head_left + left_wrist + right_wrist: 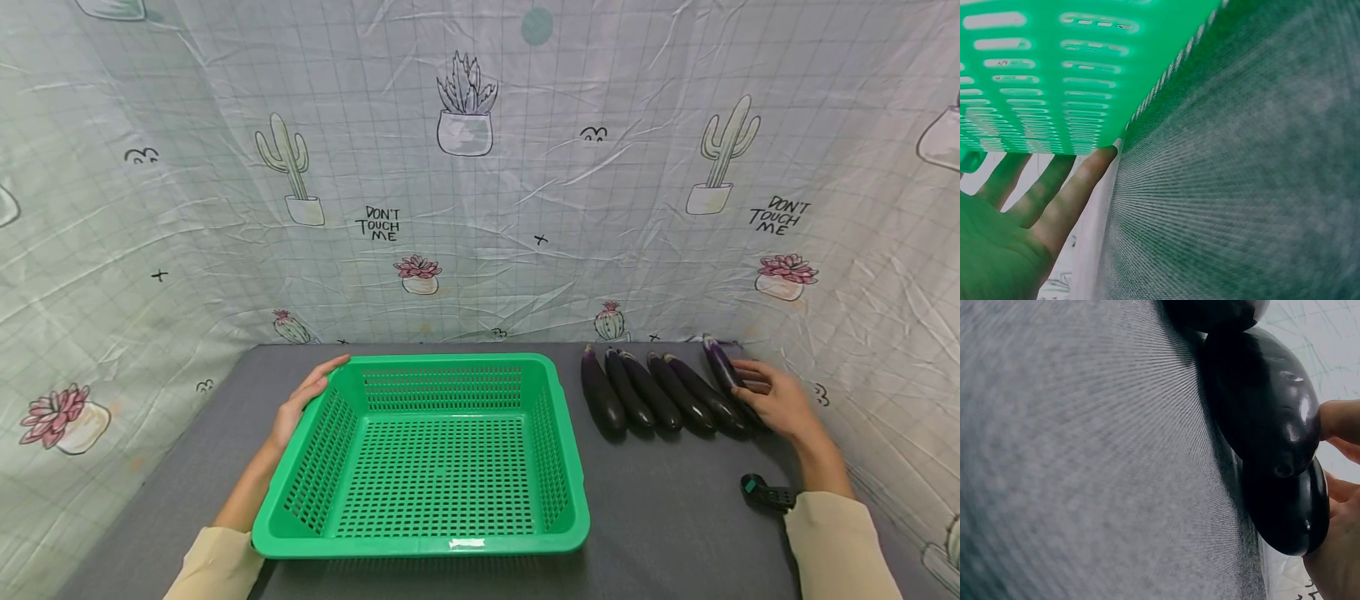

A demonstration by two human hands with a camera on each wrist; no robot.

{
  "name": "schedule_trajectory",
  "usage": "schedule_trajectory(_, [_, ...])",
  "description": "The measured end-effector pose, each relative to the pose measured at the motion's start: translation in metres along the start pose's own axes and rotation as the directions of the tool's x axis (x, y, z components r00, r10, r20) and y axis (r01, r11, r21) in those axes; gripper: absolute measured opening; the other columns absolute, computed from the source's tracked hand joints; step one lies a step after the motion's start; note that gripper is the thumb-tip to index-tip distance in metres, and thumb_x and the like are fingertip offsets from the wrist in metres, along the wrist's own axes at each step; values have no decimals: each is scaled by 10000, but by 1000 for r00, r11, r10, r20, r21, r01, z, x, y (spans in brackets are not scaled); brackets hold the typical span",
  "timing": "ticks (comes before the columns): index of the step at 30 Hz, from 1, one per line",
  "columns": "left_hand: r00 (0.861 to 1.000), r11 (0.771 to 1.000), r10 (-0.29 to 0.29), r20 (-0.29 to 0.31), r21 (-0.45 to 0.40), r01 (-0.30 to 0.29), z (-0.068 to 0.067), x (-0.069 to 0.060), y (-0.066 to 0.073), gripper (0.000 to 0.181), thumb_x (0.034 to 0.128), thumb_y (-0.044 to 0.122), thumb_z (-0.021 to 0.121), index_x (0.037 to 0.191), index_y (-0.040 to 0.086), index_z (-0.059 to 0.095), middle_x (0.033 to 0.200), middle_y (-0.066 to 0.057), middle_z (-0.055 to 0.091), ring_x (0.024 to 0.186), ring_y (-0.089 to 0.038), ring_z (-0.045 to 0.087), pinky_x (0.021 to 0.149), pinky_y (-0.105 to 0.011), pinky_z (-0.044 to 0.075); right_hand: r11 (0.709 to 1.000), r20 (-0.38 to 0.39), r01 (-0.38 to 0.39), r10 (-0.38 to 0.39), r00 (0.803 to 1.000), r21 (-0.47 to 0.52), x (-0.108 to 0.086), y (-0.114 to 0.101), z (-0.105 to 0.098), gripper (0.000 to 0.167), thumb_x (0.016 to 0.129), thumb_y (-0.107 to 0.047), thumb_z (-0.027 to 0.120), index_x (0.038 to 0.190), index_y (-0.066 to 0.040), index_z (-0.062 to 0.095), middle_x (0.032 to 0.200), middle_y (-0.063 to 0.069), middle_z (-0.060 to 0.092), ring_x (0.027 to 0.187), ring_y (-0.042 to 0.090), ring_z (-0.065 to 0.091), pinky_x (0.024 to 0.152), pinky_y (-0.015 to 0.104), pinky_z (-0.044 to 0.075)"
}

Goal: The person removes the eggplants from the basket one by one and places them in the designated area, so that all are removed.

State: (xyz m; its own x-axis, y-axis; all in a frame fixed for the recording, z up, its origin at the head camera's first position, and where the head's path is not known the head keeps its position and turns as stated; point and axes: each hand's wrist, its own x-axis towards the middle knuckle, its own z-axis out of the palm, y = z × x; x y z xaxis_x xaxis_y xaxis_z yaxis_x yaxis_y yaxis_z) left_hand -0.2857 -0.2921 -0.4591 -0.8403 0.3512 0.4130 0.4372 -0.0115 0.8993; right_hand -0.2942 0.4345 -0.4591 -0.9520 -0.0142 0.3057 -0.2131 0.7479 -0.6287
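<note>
A green slotted plastic basket (442, 546) stands at the centre of the grey table. My left hand (296, 408) rests along its left side; in the left wrist view the straight fingers (1075, 197) touch the outer wall beneath the rim. Several dark purple eggplants (603, 396) lie side by side to the right of the basket. At the right end of that row, my right hand (783, 404) pinches an eggplant (720, 362), thumb over its top and fingers on its right side. Its lower part is partly covered. In the right wrist view, two glossy eggplants (1266, 400) overlap near my fingers.
A black strap device (765, 493) sits at my right wrist. Patterned cloth (495, 208) hangs behind the table and along both sides. The grey tabletop (667, 517) shows in front of the eggplants, and its back edge meets the cloth.
</note>
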Motion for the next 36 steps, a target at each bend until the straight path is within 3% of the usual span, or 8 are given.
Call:
schedule_trajectory(3, [1000,1000,-9,3,-11,9,0,0,0,521,1143,149,167,1614,-72,195,1596,93,360,1423,12,391,1087,-160,382,999,15,-26,27,1000,-21,0,0,0,473,1014,-84,637,1415,134,513,1322,458,550,899,-147,552,684,39,419])
schedule_trajectory(5, [1000,1000,-8,-1,-6,8,0,-1,1,521,1143,151,170,1614,-70,200,1614,50,347,1429,16,378,1089,-156,367,999,18,-36,36,999,-34,0,-1,0,467,1019,-98,631,1414,126,519,1327,451,553,939,51,687,680,50,424])
schedule_trajectory(7, [1000,1000,-7,-6,2,7,0,-1,1,520,1143,152,171,1613,-69,206,1610,64,355,1433,24,367,1090,-152,352,998,21,-43,44,999,-40,-1,-1,0,469,1025,-114,626,1416,122,518,1333,444,556,943,65,693,676,55,426])
schedule_trajectory(10, [1000,1000,5,-10,18,-5,0,-1,1,518,1142,144,172,1607,-82,213,1592,102,375,1436,36,355,1089,-145,334,999,26,-35,35,999,-20,-1,0,0,469,1033,-117,616,1418,129,511,1340,443,553,904,-137,597,673,52,428])
schedule_trajectory(12, [1000,1000,5,-4,1,-5,0,-1,1,519,1142,144,170,1607,-84,204,1587,112,374,1431,25,375,1092,-151,357,1000,25,-27,27,999,-16,-1,1,0,460,1033,-115,618,1408,133,519,1334,436,563,878,-281,414,681,41,426])
schedule_trajectory(14, [1000,1000,5,-1,-3,-5,0,-1,1,518,1142,142,170,1607,-85,201,1588,109,373,1429,20,384,1090,-152,368,1000,26,-14,15,1000,-18,-2,1,0,436,1033,-107,615,1386,138,541,1323,429,574,879,-306,392,686,39,424])
schedule_trajectory(29, [1000,1000,-4,-6,11,4,1,1,3,526,1144,159,170,1609,-84,196,1560,177,376,1435,31,354,1084,-140,346,996,35,-53,56,998,-76,-3,0,-5,377,1018,-147,617,1288,114,653,1217,339,685,836,-269,426,689,110,416])
schedule_trajectory(36, [1000,1000,-10,-6,-9,10,0,0,1,525,1143,155,166,1611,-81,187,1642,-27,304,1426,25,377,1088,-153,371,989,56,-81,89,994,-125,-3,-2,-9,397,1033,-222,589,1279,75,682,1281,342,657,892,-251,374,772,282,436])
